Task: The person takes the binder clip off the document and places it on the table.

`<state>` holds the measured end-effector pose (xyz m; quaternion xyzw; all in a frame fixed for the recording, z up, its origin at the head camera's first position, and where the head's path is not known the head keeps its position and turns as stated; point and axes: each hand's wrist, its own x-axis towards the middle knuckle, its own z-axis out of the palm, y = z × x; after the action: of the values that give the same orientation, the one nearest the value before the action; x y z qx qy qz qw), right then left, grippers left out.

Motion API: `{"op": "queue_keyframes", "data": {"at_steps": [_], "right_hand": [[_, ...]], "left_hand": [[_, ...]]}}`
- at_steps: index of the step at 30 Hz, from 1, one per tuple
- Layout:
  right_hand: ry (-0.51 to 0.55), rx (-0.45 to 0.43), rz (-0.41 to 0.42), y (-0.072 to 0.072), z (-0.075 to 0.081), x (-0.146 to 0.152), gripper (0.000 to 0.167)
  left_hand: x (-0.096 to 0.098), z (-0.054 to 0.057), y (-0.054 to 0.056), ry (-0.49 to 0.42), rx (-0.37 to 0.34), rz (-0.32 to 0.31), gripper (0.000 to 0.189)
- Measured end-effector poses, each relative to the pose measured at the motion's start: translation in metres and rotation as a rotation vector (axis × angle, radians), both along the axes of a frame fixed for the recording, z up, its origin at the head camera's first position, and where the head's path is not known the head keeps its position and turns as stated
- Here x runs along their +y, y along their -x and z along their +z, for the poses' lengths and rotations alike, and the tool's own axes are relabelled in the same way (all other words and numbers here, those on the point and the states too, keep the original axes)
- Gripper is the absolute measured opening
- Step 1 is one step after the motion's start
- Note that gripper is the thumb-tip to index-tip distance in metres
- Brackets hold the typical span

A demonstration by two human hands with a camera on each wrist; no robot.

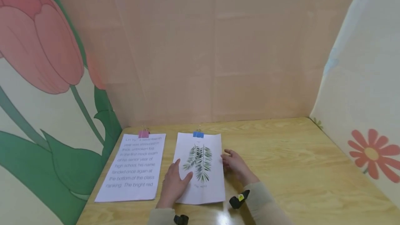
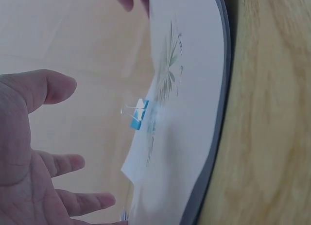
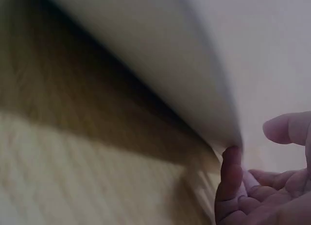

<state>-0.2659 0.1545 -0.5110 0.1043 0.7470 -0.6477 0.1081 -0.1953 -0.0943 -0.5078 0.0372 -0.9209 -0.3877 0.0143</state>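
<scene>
A stack of white paper (image 1: 215,169) with green leafy fronds (image 1: 203,166) printed on it lies in front of me, a blue binder clip (image 1: 198,134) at its far edge. My left hand (image 1: 175,185) is over its left side with thumb and fingers spread; in the left wrist view they hold nothing. At the right edge is my right hand (image 1: 236,165). Its fingertips (image 3: 232,159) touch the paper's edge in the right wrist view, while the thumb (image 3: 284,129) stands apart. A dark grey layer (image 2: 221,96) shows beneath the paper.
Left of the leafy print lies another paper stack (image 1: 132,169) with large printed text, held by a pink binder clip (image 1: 143,133). Both are on a wood-grain table (image 1: 297,176). A pinkish cloth (image 1: 212,51) hangs behind, with flower-patterned walls on both sides.
</scene>
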Motion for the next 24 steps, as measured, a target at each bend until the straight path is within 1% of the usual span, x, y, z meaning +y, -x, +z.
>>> {"op": "queue_keyframes", "data": {"at_steps": [5, 7, 11, 15, 19, 24], "right_hand": [[-0.147, 0.076, 0.007, -0.004, -0.007, 0.001, 0.047], [-0.208, 0.108, 0.011, -0.006, -0.008, 0.001, 0.046], [-0.29, 0.154, 0.046, -0.01, -0.009, 0.007, 0.046], [-0.364, 0.149, 0.074, -0.013, -0.007, 0.014, 0.047], [-0.395, 0.13, 0.086, -0.014, -0.008, 0.021, 0.048], [-0.391, 0.124, 0.087, -0.014, -0.01, 0.027, 0.049]], "left_hand": [[0.001, -0.002, -0.002, -0.013, 0.014, -0.015, 0.079], [0.001, -0.002, -0.001, -0.016, 0.015, -0.021, 0.08], [0.002, -0.001, 0.0, -0.031, 0.02, -0.025, 0.079], [0.002, 0.002, -0.001, -0.069, 0.025, -0.036, 0.073], [0.003, 0.006, -0.001, -0.118, 0.001, -0.034, 0.068], [0.003, 0.011, 0.001, -0.17, -0.024, -0.027, 0.066]]}}
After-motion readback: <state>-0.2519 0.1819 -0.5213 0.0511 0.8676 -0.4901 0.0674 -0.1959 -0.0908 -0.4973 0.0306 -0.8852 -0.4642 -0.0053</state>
